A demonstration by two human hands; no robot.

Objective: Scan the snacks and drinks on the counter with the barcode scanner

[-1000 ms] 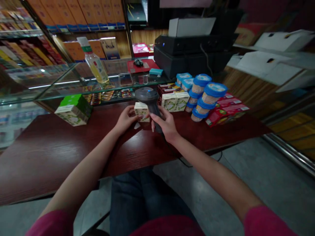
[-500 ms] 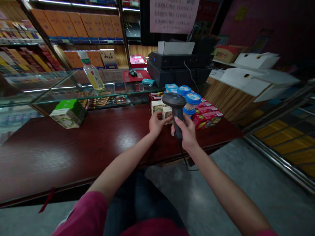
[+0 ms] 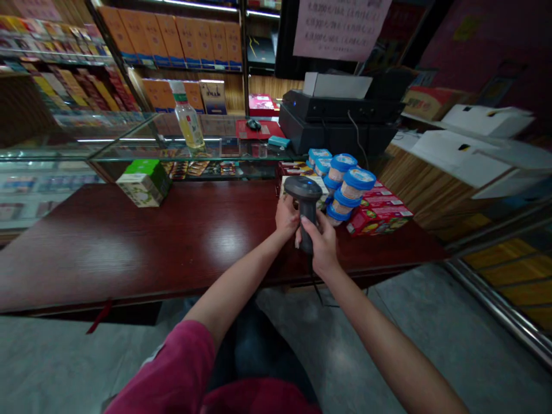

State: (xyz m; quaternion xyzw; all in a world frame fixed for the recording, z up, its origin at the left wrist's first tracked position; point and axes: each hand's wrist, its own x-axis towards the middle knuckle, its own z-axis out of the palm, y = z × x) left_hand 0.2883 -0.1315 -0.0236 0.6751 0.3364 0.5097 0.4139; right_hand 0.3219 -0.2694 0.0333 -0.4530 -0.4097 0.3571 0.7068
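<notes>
My right hand (image 3: 324, 246) is wrapped round the handle of a dark grey barcode scanner (image 3: 303, 188), its head upright and a small blue light on top. A cable runs down from the handle. Just left of it, my left hand (image 3: 286, 217) is closed against small cream-coloured boxes (image 3: 323, 185) behind the scanner. The scanner hides part of those fingers and boxes. Blue-lidded tubs (image 3: 359, 179) are stacked to the right of the scanner, beside red fruit-printed cartons (image 3: 379, 218).
A green-and-white carton (image 3: 145, 184) stands at the left of the dark red wooden counter (image 3: 207, 241). Behind it is a glass display case with a bottle (image 3: 188, 121) of yellow liquid on top. A black cash drawer (image 3: 336, 132) stands at the back, near a mouse (image 3: 253, 124).
The view has swung slightly, shifting the shelves and counter rightward. My left hand has come closer to the scanner and its fingers now reach behind it. The scanner stays in my right hand.
</notes>
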